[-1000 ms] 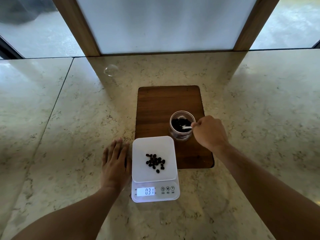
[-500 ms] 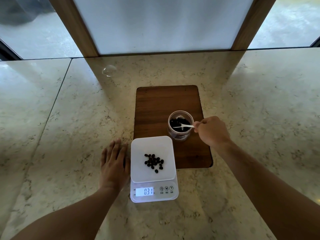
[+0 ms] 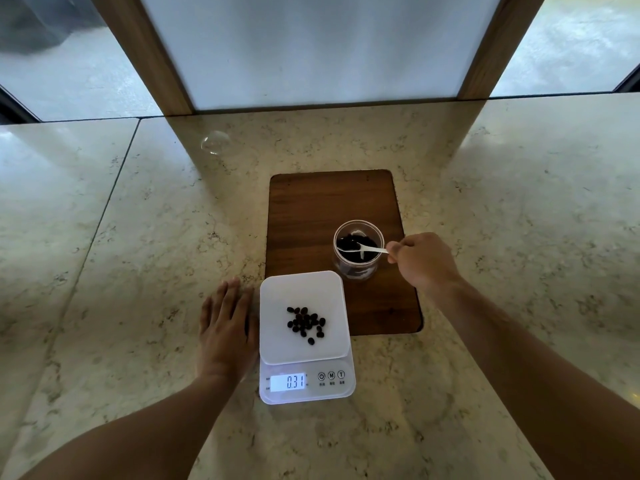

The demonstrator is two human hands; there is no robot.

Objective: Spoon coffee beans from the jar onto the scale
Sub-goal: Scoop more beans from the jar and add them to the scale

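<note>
The right hand (image 3: 424, 263) pinches a white spoon (image 3: 362, 249) by its handle end, bowl inside the jar (image 3: 358, 249) at 1 o'clock from the scale (image 3: 304, 341). The left hand (image 3: 227, 329) lies flat and empty at 9 o'clock. The beans (image 3: 306, 323) look light and roll easily.

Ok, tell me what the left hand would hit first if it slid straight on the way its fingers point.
The left hand lies flat on the counter beside the scale, fingers pointing away from the person. Straight ahead is bare counter; the wooden board lies just to the right of that line, so it probably passes clear.
</note>
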